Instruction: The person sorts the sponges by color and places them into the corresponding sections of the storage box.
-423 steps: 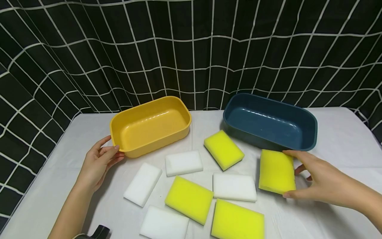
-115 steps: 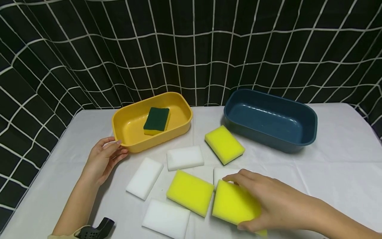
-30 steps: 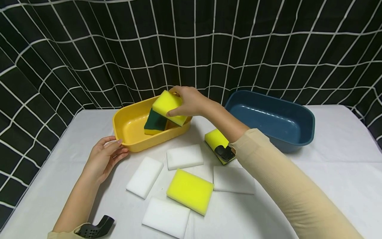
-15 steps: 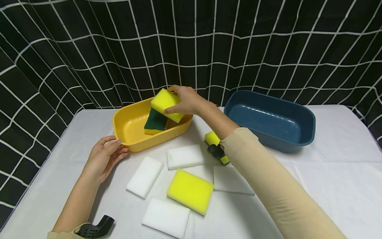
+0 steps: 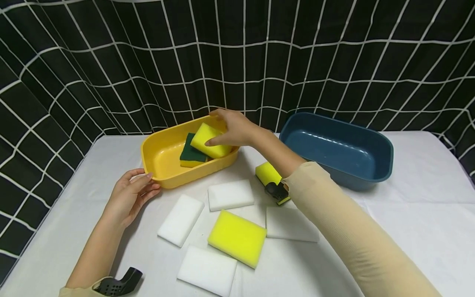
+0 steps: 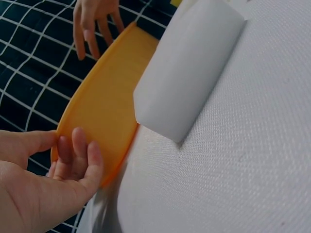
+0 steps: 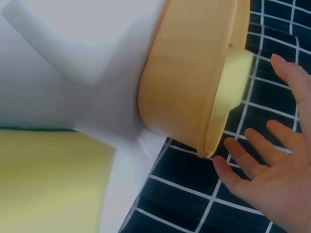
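My left hand (image 5: 130,198) pinches the near left corner of the yellow plastic basin (image 5: 163,161), thumb at the rim. The basin holds a sponge lying green scrub side up (image 5: 191,152) and a yellow sponge (image 5: 209,142) tilted against it. Just above that yellow sponge is my right hand (image 5: 237,128). In the right wrist view, the spread fingers of the right hand (image 7: 272,170) stand apart from the yellow sponge (image 7: 235,80) showing over the rim. Nothing is in that hand.
On the white cloth lie another yellow sponge (image 5: 237,237) and several white sponges, one near the left hand (image 5: 180,220). A further yellow sponge (image 5: 269,173) is partly hidden by the right wrist's camera. A dark blue basin (image 5: 330,154) stands at back right; a checked curtain hangs behind.
The right hand carried a yellow sponge from the front of the table to the yellow basin and has just let it go there. Earlier, the green-topped sponge went in. The left hand stayed put.
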`<state>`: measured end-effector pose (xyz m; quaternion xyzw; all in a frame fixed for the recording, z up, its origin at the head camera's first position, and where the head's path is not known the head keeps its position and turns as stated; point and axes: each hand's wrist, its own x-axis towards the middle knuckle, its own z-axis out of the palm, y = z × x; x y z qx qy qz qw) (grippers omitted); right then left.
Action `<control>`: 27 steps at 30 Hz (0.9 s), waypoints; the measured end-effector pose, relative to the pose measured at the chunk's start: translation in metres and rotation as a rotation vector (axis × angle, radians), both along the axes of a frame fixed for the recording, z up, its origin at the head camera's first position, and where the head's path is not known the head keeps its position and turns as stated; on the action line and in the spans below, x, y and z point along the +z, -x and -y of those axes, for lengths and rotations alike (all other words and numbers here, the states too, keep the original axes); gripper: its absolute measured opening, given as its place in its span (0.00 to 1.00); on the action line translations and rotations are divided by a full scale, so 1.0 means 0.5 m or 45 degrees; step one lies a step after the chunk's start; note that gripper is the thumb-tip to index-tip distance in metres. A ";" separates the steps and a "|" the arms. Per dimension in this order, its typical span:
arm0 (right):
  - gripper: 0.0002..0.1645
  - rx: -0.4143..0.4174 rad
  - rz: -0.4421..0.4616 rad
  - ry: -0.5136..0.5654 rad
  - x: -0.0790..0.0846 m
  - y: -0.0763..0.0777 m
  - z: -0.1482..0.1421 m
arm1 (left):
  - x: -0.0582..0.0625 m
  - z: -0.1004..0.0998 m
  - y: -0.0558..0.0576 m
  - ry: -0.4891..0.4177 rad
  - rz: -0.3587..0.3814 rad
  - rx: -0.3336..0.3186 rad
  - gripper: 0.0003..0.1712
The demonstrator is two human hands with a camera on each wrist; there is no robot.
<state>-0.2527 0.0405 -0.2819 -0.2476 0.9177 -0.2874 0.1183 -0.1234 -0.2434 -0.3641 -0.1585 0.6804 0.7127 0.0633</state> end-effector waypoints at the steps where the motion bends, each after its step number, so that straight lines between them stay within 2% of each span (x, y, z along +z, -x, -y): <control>1: 0.52 0.006 0.001 0.003 0.000 -0.002 -0.002 | 0.001 0.000 -0.001 0.000 -0.002 0.000 0.25; 6: 0.51 0.044 -0.009 0.033 -0.001 -0.017 -0.010 | 0.001 0.001 -0.002 -0.002 -0.007 0.007 0.23; 15: 0.49 0.087 -0.060 0.117 -0.007 -0.046 -0.042 | 0.001 -0.002 -0.001 0.006 0.003 0.007 0.26; 27: 0.47 0.107 -0.088 0.172 -0.033 -0.094 -0.093 | -0.004 0.000 0.001 0.004 -0.002 0.002 0.26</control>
